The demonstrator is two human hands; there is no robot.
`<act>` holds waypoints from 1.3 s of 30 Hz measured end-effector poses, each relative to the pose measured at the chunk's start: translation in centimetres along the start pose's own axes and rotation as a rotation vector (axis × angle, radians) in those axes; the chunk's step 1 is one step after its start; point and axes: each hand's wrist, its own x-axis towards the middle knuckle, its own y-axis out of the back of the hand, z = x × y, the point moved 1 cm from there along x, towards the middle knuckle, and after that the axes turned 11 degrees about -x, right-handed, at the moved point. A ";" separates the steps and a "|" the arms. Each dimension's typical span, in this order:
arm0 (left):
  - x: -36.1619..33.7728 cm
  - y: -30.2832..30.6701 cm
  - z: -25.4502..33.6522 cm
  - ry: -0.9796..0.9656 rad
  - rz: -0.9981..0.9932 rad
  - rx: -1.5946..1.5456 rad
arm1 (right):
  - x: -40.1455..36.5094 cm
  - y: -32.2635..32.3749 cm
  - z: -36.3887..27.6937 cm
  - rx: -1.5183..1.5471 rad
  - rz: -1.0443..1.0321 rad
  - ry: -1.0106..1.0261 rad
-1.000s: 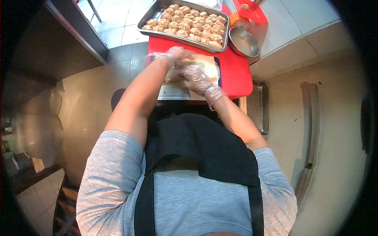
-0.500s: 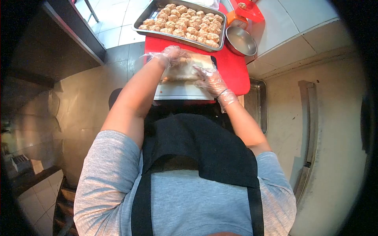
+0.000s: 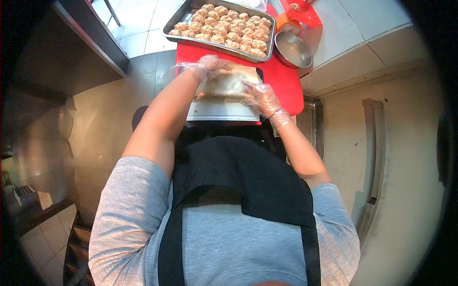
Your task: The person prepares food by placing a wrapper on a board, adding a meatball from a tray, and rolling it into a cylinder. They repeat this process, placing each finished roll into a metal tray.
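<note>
A thin, pale, translucent sheet (image 3: 229, 86) lies on a white cutting board (image 3: 222, 112), its near edge browner. My left hand (image 3: 210, 65), in a loose clear plastic glove, rests at the sheet's far left part; its fingers are bent downward and mostly hidden by the glove and wrist. My right hand (image 3: 264, 99), gloved the same way, is at the sheet's right edge with its fingers stretched out toward the left, the tips over the sheet. Just beyond the hands, a metal tray (image 3: 168, 34) holds many lumpy, pale orange balls in rows.
Under the board and tray is a red table (image 3: 286, 88). A round metal bowl (image 3: 293, 50) stands to the tray's right, beside an orange box (image 3: 288, 24) and a red container (image 3: 305, 13). Lower right, a metal pan (image 3: 313, 128) sits between the table and the wall.
My right hand has shifted slightly to the right, off the sheet's middle toward its right edge. My left hand has stayed nearly in place.
</note>
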 end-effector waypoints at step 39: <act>-0.1 -0.5 -1.1 -0.028 0.050 0.035 | 5.3 -1.4 -6.0 0.148 -0.322 -0.094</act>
